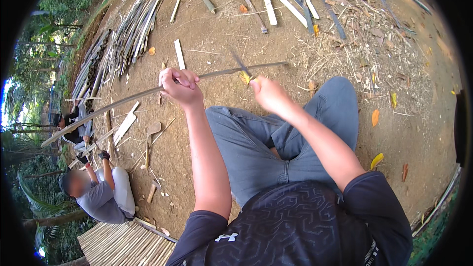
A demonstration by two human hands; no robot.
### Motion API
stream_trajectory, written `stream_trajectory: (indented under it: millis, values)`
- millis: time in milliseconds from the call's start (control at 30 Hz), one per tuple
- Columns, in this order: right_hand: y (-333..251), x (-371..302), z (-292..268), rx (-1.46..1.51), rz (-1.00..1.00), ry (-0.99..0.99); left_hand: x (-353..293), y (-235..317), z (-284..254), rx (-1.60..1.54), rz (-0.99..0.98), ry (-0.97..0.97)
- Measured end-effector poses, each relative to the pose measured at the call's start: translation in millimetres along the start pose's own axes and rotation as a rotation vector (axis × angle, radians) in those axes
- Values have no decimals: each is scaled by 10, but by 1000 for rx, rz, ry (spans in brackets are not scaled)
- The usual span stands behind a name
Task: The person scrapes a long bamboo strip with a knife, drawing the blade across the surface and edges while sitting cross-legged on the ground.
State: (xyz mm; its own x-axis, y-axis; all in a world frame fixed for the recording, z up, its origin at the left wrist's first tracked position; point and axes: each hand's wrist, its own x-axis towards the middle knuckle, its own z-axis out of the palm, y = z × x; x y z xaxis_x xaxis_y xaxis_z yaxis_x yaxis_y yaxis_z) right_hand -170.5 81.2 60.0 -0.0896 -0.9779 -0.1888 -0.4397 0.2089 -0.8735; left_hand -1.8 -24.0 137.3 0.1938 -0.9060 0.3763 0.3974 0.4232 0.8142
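Note:
My left hand (180,86) is closed round a long, thin bamboo strip (118,102). The strip bows from the far left, through my fist, to a free end right of the knife. In my right hand (272,96), fingers wrapped round its handle, is a knife (240,62). Its dark, narrow blade points up and away and crosses the strip near the right end. Whether blade and strip touch, I cannot tell. Both hands are held out above the ground, in front of my bent legs (251,143).
Split bamboo strips (133,32) lie in a heap at the far left, with more pale and dark strips (266,0) at the far side. Shavings (340,51) cover ground on the right. A person (106,194) sits at the left, beside a slatted bamboo mat (123,244); another person (74,128) is beyond.

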Motion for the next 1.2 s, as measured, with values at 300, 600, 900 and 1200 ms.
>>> stream_trajectory:
  millis: [300,600,900,1200]
  values:
    - [-26,-99,113,-112,-59,76,-23,-7,-3,23,17,-18]
    - [286,239,259,-235,37,9,-43,5,-171,-10,-55,72]
    - [175,297,105,-306,-41,106,-80,-1,-151,2,-26,73]
    - [-31,196,84,-308,-55,-64,-111,16,-300,-29,-12,13]
